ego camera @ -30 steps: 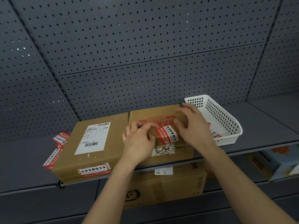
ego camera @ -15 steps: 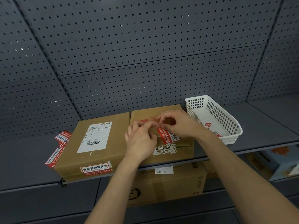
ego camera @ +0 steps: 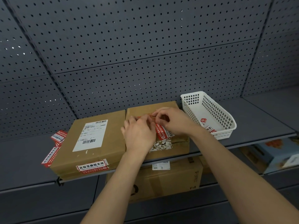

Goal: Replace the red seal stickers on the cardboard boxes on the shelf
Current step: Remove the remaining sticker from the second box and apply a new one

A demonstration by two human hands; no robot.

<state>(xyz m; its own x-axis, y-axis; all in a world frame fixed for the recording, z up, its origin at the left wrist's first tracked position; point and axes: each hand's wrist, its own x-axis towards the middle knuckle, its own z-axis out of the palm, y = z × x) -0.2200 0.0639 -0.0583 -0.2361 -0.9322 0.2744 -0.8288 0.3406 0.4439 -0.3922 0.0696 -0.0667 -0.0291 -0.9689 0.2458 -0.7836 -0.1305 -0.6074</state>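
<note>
Right hand (ego camera: 174,121) now higher, both hands pinching red sticker (ego camera: 163,132) on grey shelf (ego camera: 258,125)

I see both bare forearms reaching forward and up. My left hand (ego camera: 139,135) lies palm-down, its fingers curled. My right hand (ego camera: 174,121) pinches beside it, fingertips touching.

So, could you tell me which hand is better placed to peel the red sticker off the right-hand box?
Right hand: its fingertips pinch the sticker top; left hand rests beside it.
</note>
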